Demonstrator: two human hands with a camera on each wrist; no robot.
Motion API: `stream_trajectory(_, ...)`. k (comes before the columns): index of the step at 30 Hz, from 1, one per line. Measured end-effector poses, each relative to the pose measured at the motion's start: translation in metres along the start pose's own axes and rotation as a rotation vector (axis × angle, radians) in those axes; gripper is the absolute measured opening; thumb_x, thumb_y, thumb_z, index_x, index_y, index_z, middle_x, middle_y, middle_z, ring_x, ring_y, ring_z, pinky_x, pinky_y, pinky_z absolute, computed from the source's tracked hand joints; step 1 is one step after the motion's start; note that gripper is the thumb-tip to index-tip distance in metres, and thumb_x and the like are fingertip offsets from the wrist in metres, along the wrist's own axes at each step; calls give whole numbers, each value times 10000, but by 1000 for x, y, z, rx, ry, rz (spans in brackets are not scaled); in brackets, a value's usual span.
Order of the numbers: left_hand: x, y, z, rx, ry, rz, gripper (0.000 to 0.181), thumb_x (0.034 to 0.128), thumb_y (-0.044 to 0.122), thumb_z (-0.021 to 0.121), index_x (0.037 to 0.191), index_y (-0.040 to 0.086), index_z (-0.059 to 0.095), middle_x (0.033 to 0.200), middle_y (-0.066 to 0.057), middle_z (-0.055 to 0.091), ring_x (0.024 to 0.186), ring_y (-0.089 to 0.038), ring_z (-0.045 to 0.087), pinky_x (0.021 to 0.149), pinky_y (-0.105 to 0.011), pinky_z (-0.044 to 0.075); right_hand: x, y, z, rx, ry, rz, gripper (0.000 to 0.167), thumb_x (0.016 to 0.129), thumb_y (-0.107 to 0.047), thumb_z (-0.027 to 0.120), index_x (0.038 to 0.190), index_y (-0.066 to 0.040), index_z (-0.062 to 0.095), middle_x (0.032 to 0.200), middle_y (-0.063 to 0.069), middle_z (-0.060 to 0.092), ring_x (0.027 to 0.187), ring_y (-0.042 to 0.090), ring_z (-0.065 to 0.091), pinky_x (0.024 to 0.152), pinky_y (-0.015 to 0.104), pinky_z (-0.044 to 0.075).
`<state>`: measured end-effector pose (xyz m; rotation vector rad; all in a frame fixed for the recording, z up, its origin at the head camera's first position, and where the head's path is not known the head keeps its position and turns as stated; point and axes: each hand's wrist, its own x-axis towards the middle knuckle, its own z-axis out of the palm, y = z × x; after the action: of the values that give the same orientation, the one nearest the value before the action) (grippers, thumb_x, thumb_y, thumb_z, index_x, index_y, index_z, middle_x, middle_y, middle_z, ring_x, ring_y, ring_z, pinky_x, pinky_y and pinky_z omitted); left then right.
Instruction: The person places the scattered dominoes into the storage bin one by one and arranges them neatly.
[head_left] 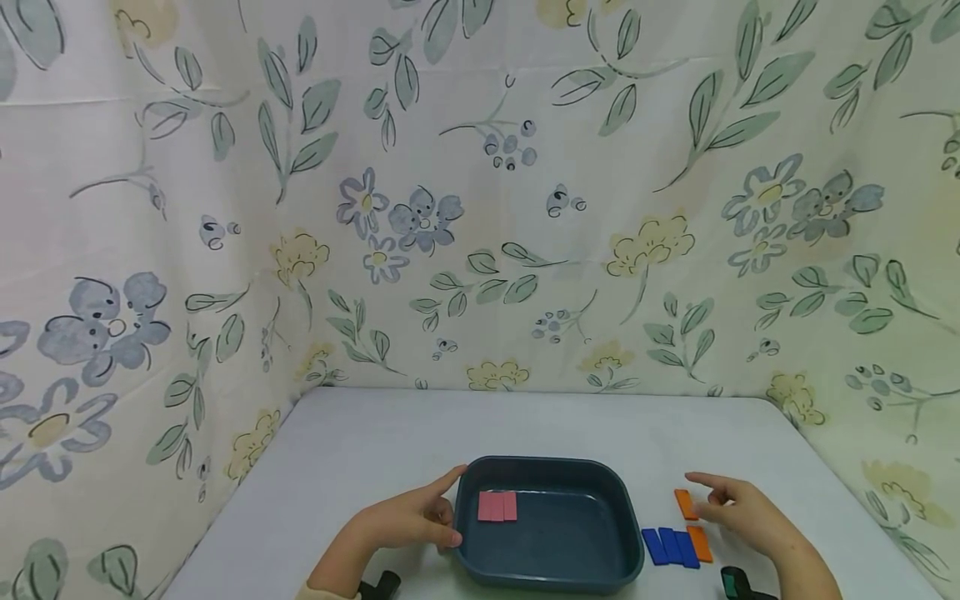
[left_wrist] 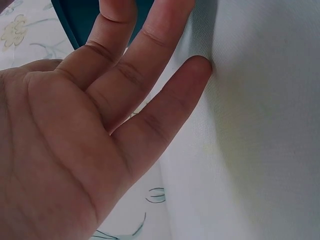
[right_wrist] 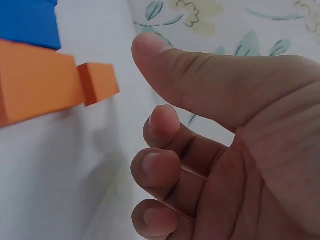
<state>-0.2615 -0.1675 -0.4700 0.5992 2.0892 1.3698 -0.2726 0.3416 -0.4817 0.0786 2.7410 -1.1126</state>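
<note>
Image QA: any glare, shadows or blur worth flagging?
Head: soft, even light, faint sheen inside the dark tray, no obvious motion blur; left wrist: dimmer, soft shadow on the white tabletop beside the fingers; right wrist: soft shadows below the orange blocks, no strong glare.

The left wrist view crops the dark tray (left_wrist: 75, 20)

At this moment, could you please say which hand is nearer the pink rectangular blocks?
Left: the left hand is just left of the pink blocks; the right hand is farther, right of the dark teal tray.
</note>
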Motion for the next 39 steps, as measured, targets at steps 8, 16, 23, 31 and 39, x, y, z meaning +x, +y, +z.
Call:
stream_trajectory(8,0,1,0,-10,0,1,945,912,132,733,1623,152,110,873,-82,646,769,-208,623,767,-359,470,6,10,9,37,-33,45,570,866,-128,766,1367,44,556,808,70,480,747,228,474,656,362,363)
stream_trajectory(16,0,-1,-1,-16,-15,24,959,908,144,738,1623,144,98,879,-87,646,760,-188,619,761,-346,474,10,15,12,1,-17,40,544,866,-158,783,1337,35,590,796,66,450,768,227,452,667,373,340)
stream_trajectory(23,-1,-1,-1,-18,-22,24,973,909,157,742,1624,143,83,875,-80,646,762,-195,620,768,-342,474,11,16,11,2,-22,41,536,859,-180,797,1312,37,608,795,70,449,779,231,454,671,370,354)
stream_trajectory(31,-1,-1,-1,-13,-6,19,969,904,155,747,1623,143,98,881,-90,647,772,-214,627,768,-353,478,9,13,10,-13,-33,33,565,861,-266,800,1306,29,616,804,68,465,792,230,465,681,374,360)
stream_trajectory(39,-2,1,0,-18,-3,14,968,902,154,751,1622,148,104,873,-94,647,763,-207,621,759,-353,471,1,-10,10,3,-36,-38,543,856,-297,801,1296,-20,643,846,60,479,825,231,464,661,364,369)
